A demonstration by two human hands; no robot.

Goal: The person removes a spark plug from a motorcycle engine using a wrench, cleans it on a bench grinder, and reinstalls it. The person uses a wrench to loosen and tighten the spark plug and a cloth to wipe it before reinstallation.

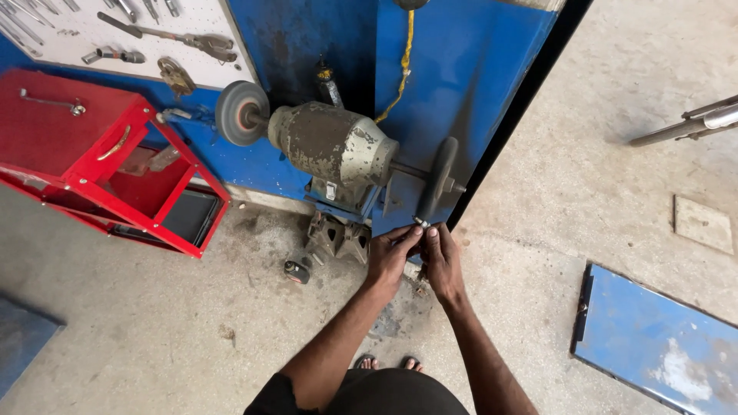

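Head view: a concrete workshop floor point(154, 323) was seen from above, backed by a blue panel wall point(477, 69).
Red tool cart: a red cart point(100, 169) with open shelves was placed at the left against the wall, under a white pegboard point(115, 31) hung with tools.
Blue plate: a flat blue sheet point(661, 346) was laid on the floor at the right, well apart from the hands.
Bench grinder: a worn grey grinder point(338, 146) was mounted at the wall, with a grey wheel point(240, 113) on its left end and a dark wheel point(438, 178) on its right end, seen edge-on.
Left hand: the left hand point(388, 257) was closed by its fingertips on a small metal piece point(421, 224).
Right hand: the right hand point(444, 260) was pinched on the same piece from the other side.
Small metal piece: it was held between both hands, just below the dark wheel's rim; contact with the wheel could not be told, nor whether the wheel was turning.
Risk: fingertips were kept very near the wheel, so they could be grazed if the short piece were snatched or slipped.
Risk: bare toes point(384, 361) were placed under the work, so a dropped piece or sparks could reach them.
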